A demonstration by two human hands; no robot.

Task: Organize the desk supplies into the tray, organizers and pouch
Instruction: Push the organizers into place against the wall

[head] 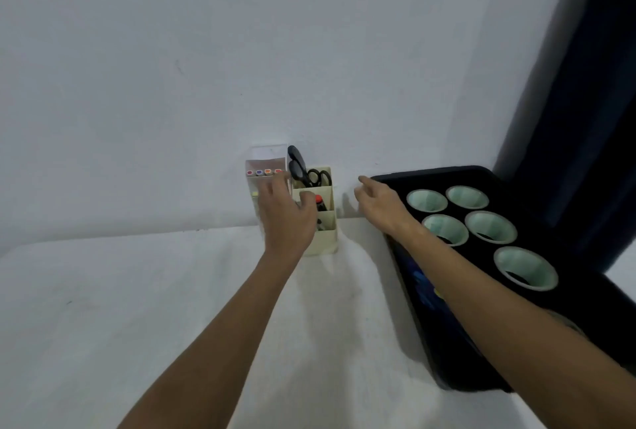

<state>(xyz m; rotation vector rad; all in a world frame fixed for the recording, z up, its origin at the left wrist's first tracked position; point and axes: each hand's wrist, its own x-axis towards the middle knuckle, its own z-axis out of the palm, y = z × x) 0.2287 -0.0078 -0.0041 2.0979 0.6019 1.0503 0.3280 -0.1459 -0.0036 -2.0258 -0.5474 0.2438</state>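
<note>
Step, as I judge: squaring organizers at wall. Left hand (287, 213) fingers spread on cream organizer (318, 218); right hand (380, 203) loose, empty, beside tray (447, 342). Next: nudge clear marker case (265, 180) flush.

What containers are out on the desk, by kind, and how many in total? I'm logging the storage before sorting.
Black tray: 1
Green cups in the tray: 5
Cream organizer: 1
Clear marker case: 1
Total: 8
</note>
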